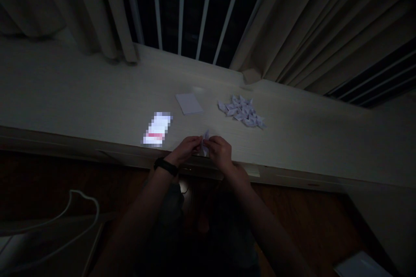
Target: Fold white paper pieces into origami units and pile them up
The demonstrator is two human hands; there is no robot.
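Note:
A small piece of folded white paper point(206, 149) is pinched between my two hands at the front edge of the sill. My left hand point(189, 147), with a dark band on its wrist, is closed on the paper's left side. On the other side my right hand point(221, 150) grips it with bent fingers. The paper points upward; its lower part lies partly behind my fingers. Beyond my right hand is a pile of folded paper pieces point(243, 112). A stack of square white paper sheets point(189, 104) lies beyond my left hand.
A lit, blurred-out phone-like screen point(157, 129) lies left of my hands on the pale sill point(81, 95). Curtains point(292, 21) hang at a barred dark window point(195, 8). A white cable point(97, 207) loops at lower left. The room is dim.

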